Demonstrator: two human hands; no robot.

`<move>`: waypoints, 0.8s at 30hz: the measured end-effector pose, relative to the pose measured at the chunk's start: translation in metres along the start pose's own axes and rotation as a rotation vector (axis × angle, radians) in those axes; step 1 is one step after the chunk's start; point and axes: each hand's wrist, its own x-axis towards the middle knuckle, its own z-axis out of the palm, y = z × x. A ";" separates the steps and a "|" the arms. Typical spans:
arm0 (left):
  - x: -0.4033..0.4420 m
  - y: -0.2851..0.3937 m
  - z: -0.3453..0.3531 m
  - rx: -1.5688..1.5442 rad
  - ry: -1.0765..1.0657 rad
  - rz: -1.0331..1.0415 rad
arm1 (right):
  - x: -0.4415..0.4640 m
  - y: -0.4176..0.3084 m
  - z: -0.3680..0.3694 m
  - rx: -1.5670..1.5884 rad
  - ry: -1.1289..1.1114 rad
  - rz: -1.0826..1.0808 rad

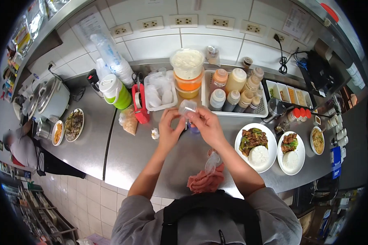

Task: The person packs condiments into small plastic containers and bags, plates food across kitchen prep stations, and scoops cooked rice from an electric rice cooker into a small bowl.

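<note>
Over the steel counter, a small clear plastic cup point(187, 106) is held up between my two hands. My left hand point(171, 125) has its fingers closed at the cup's lower left. On the other side, my right hand point(207, 125) pinches the cup near its base. A small bluish-purple item point(194, 129) shows partly below my right fingers; its kind is unclear. Nearer to me, a clear plastic piece point(211, 163), perhaps a cup or lid, lies against a crumpled red cloth point(205, 181). A white bin point(172, 104) of clear plastic cups stands just behind my left hand.
Plates of rice and meat point(258, 158) point(291, 161) sit at right. Behind are squeeze bottles point(235, 79), stacked tubs point(187, 63) and a red tape dispenser point(141, 110). A bag of orange crumbs point(128, 121) lies left. Another person point(24, 151) stands far left.
</note>
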 end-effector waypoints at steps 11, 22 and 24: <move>-0.058 -0.002 -0.071 -0.019 -0.093 -0.206 | -0.016 0.029 0.046 -0.330 -0.343 -0.122; -0.094 0.023 -0.105 -0.181 0.401 -0.367 | 0.144 0.130 0.066 -0.286 0.121 -0.017; -0.107 0.025 -0.106 -0.124 0.400 -0.323 | 0.184 0.180 0.065 -0.249 0.115 0.055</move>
